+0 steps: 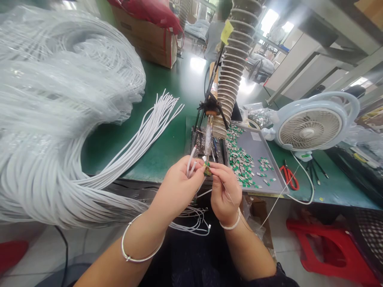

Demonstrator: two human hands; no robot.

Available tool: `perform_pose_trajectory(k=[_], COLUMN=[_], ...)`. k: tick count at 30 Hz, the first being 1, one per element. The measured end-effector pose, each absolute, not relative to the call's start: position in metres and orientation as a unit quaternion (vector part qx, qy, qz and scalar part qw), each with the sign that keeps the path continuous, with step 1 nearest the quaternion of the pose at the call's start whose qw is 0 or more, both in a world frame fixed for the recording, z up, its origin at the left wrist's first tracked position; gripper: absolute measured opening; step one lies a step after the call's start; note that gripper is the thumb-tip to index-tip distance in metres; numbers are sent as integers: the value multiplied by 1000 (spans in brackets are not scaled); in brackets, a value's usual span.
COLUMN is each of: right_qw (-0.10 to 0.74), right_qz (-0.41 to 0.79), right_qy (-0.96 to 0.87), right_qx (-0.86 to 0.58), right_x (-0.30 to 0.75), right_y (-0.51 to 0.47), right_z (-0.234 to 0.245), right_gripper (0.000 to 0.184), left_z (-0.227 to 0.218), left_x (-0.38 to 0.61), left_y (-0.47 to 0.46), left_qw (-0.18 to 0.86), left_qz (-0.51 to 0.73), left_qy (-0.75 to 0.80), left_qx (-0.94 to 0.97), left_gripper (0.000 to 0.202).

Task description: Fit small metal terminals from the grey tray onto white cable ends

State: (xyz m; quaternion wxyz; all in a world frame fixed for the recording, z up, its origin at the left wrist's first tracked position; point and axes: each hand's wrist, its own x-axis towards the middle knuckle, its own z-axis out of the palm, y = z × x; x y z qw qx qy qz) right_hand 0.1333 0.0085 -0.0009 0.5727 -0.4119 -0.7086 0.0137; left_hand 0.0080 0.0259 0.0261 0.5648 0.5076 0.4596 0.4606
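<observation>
My left hand [178,185] is closed round white cables [191,159], whose cut ends poke up between thumb and fingers. Closed in a pinch, my right hand [226,191] has a thin solder wire [229,193] running through it and down past the wrist. The fingertips of both hands nearly meet at a small green circuit board [207,170]; which fingers grip it I cannot tell. Directly above, a soldering iron [208,135] is clamped upright with its tip down at the board. Fingers partly hide the joint.
A large bundle of white cables [113,171] spreads over the left side. Right of my hands, a grey tray [277,175] holds many small green-and-metal connectors [241,163]. Beyond it are red-handled pliers [289,177] and a fan [309,127]. A ribbed hose [236,59] hangs behind the iron.
</observation>
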Motion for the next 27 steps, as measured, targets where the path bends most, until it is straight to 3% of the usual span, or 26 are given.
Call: perform_pose_trajectory(k=[27], right_qw=[561], right_qz=[19], right_qy=[-722], right_qx=[-405], right_x=[133], right_y=[5], right_z=[0], right_gripper=[27], left_z=[26], left_x=[6], left_y=[23], left_qw=[538], left_qz=[448], left_qy=[468], left_qx=[539], left_gripper=[11])
